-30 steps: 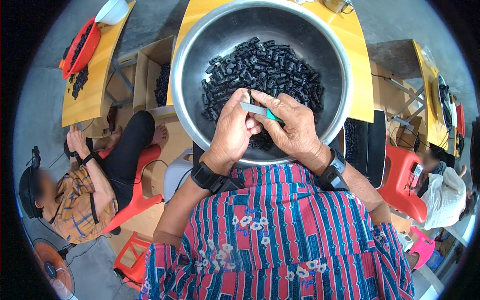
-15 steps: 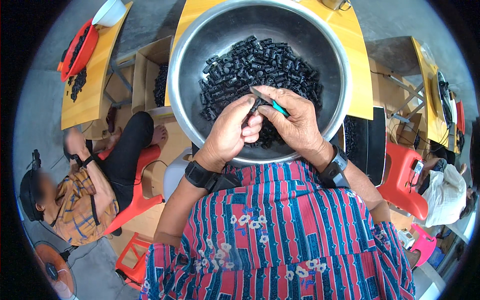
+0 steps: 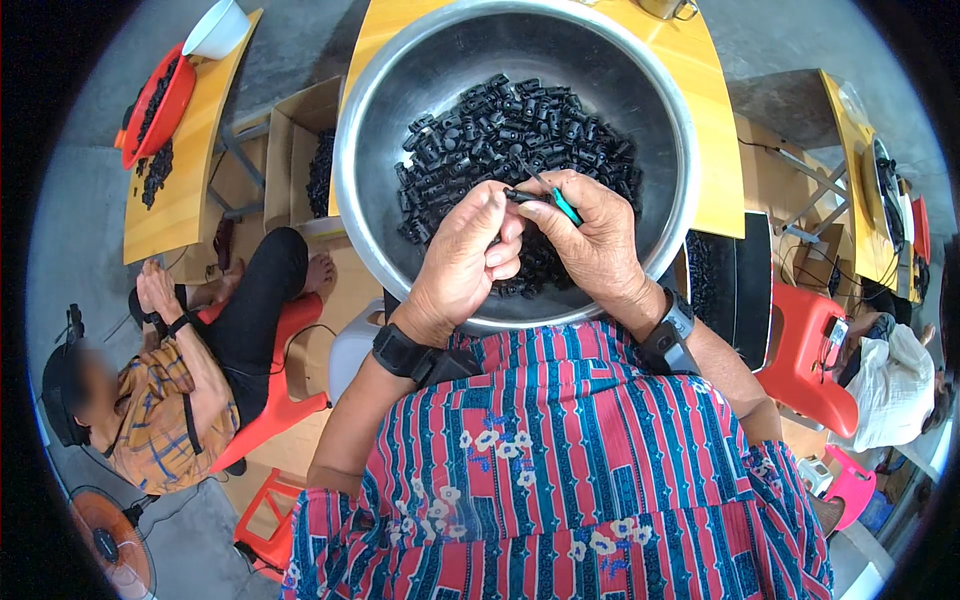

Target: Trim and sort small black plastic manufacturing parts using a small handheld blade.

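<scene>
A yellow table (image 3: 720,190) carries a steel bowl (image 3: 540,48), in which lies a heap (image 3: 475,145) of black parts. Over the heap's near side, the left hand (image 3: 458,258) and right hand (image 3: 598,245) almost meet. The right fingers are closed round the green handle of a knife (image 3: 566,206), its blade slanting up and left. One black part (image 3: 520,196) is pinched at its left end between the left thumb and forefinger, its other end at the right thumb's tip.
</scene>
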`<state>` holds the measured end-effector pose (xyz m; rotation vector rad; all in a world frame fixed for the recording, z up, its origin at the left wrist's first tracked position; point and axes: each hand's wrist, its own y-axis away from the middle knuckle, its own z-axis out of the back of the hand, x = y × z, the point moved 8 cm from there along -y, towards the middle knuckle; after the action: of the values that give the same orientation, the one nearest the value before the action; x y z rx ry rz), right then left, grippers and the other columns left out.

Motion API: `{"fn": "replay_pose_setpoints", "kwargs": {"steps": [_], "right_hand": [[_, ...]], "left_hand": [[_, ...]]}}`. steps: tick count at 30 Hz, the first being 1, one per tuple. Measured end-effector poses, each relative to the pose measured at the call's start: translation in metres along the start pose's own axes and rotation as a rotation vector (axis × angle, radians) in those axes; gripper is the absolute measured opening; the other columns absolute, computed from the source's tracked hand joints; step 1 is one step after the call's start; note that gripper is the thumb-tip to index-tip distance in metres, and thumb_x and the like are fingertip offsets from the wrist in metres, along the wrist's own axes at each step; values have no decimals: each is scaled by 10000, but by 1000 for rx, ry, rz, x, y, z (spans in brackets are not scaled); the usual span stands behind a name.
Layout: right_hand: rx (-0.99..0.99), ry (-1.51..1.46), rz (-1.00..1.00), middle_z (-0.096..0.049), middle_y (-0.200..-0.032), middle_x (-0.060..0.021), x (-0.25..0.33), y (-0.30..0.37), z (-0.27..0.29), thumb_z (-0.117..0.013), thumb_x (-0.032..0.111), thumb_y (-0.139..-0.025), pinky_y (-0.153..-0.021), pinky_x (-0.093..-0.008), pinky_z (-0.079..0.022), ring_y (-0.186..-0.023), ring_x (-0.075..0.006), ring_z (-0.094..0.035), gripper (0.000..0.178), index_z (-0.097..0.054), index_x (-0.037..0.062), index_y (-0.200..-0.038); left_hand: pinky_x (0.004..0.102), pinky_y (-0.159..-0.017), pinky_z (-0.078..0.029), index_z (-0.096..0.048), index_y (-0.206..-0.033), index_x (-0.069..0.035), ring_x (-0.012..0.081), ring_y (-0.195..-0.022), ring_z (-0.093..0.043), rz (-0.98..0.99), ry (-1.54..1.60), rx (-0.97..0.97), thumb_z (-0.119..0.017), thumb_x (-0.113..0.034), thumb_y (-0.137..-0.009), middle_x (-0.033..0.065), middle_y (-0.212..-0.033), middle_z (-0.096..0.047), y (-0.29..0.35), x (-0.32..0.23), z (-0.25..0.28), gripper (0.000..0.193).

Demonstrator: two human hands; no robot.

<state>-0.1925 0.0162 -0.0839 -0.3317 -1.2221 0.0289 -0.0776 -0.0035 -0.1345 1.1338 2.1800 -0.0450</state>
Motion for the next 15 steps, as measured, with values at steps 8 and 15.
{"fn": "replay_pose_setpoints", "kwargs": {"steps": [8, 15], "right_hand": [[-47, 111, 52, -620, -765, -111, 12, 1, 5, -753, 136, -763, -604, -307, -476, -683, -233, -627, 205, -641, 32, -900], [27, 102, -58, -629, -801, -100, 5, 1, 0, -775, 150, -741, -630, -291, -483, -724, -184, -633, 277, -645, 28, -954]], "left_hand": [[152, -523, -333, -522, -1034, -87, 19, -602, -379, -7, 41, 13, -456, -218, -1006, -27, -854, -499, -5, 6, 3, 149], [154, -517, -334, -514, -1088, -87, 18, -601, -388, 23, 50, 19, -483, -206, -993, -42, -845, -494, -3, 4, 2, 155]]}}
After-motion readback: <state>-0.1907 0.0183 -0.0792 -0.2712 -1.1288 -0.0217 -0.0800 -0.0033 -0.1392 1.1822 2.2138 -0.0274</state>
